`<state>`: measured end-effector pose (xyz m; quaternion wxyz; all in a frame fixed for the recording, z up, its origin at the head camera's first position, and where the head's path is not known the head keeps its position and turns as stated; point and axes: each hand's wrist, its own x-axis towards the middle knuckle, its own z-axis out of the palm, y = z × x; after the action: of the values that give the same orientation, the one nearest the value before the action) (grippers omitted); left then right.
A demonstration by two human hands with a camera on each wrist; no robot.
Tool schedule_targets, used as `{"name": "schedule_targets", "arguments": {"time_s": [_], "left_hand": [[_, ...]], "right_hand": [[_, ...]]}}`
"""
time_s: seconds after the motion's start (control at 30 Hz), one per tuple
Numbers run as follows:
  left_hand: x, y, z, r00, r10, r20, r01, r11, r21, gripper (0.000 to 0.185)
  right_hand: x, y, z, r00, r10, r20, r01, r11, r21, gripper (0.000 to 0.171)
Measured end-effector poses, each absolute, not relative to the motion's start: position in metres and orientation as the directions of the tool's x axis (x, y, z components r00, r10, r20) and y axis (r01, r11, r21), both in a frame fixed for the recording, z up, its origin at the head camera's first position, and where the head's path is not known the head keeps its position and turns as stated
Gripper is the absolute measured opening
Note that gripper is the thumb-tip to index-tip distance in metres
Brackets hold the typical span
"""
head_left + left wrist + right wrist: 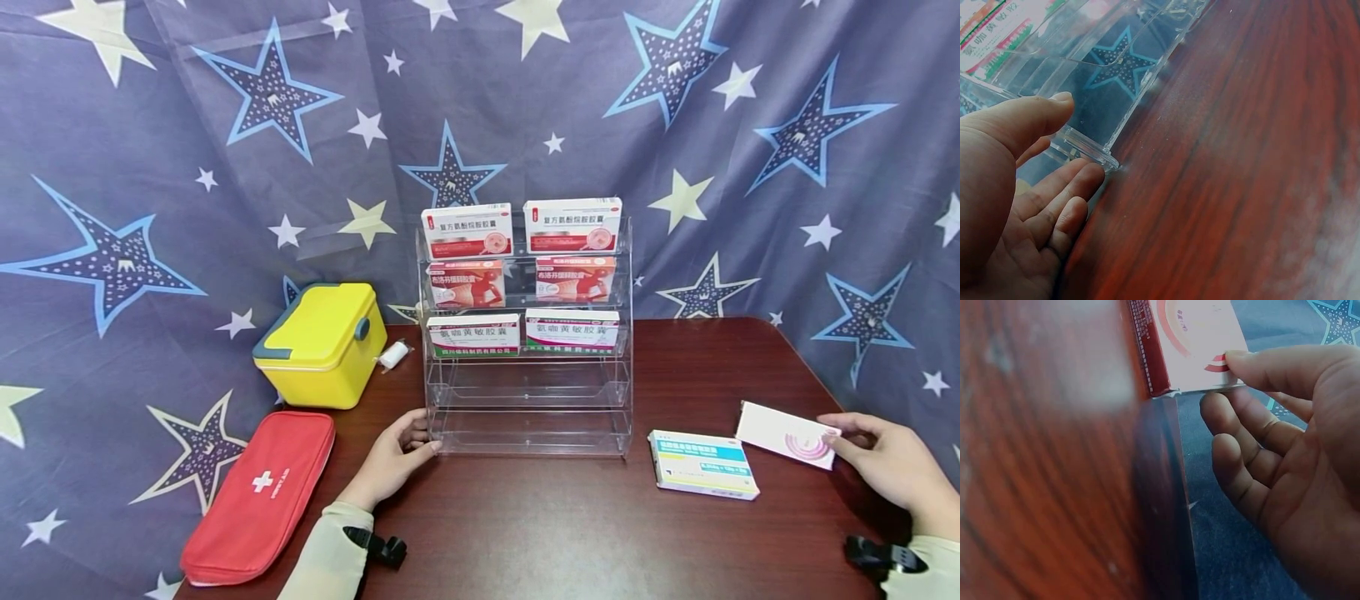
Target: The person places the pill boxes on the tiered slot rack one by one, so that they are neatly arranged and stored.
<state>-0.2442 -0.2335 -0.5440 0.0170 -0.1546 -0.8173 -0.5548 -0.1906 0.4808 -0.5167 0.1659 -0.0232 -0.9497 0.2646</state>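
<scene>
A clear tiered display rack (528, 429) stands on the table, with pairs of medicine boxes on its upper three tiers. My left hand (397, 458) holds the rack's lower left corner; in the left wrist view the thumb (1047, 115) lies over the side panel and the fingers are round its outer side. At the right, my right hand (892, 462) pinches the end of a white medicine box (787, 435) with pink rings, thumb on top and fingers below. Its dark red side shows in the right wrist view. A blue, white and yellow medicine box (703, 465) lies just left of it.
A yellow case (322, 346) with a grey-trimmed lid stands at the back left, a small white roll (393, 356) beside it. Nearer lies a red first-aid pouch (258, 500). Behind the table (540, 533) hangs a star-patterned cloth (495, 100).
</scene>
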Motion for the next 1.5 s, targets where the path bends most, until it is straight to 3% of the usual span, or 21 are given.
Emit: {"name": "schedule_targets", "arguments": {"time_s": [0.4,0.7,0.8,0.97,1.07,1.27,1.5], "left_hand": [[-0.245,-0.234,-0.545,-0.956,0.222,0.194,0.263,0.347,0.900,0.056],[-0.244,-0.236,-0.545,-0.957,0.222,0.188,0.258,0.347,0.902,0.057],[-0.244,-0.237,-0.545,-0.955,0.227,0.190,0.261,0.343,0.902,0.056],[-0.245,-0.237,-0.547,-0.955,0.228,0.190,0.263,0.354,0.898,0.054],[-0.245,-0.236,-0.547,-0.959,0.219,0.179,0.250,0.361,0.898,0.055],[-0.243,-0.236,-0.544,-0.957,0.229,0.181,0.256,0.361,0.897,0.054],[-0.246,-0.237,-0.549,-0.954,0.227,0.198,0.269,0.348,0.898,0.054]], "right_hand": [[-0.193,0.479,-0.513,-0.940,0.170,0.295,-0.033,0.817,-0.575,0.033],[-0.196,0.475,-0.507,-0.905,0.213,0.367,-0.085,0.756,-0.649,0.030],[-0.198,0.467,-0.495,-0.881,0.255,0.398,-0.103,0.717,-0.689,0.032],[-0.197,0.445,-0.461,-0.837,0.321,0.444,-0.212,0.557,-0.803,0.021],[-0.196,0.423,-0.433,-0.809,0.332,0.486,-0.258,0.542,-0.800,0.025],[-0.200,0.354,-0.378,-0.748,0.188,0.637,-0.389,0.653,-0.650,0.029],[-0.218,0.266,-0.361,-0.713,-0.077,0.697,-0.594,0.595,-0.541,0.027]]}}
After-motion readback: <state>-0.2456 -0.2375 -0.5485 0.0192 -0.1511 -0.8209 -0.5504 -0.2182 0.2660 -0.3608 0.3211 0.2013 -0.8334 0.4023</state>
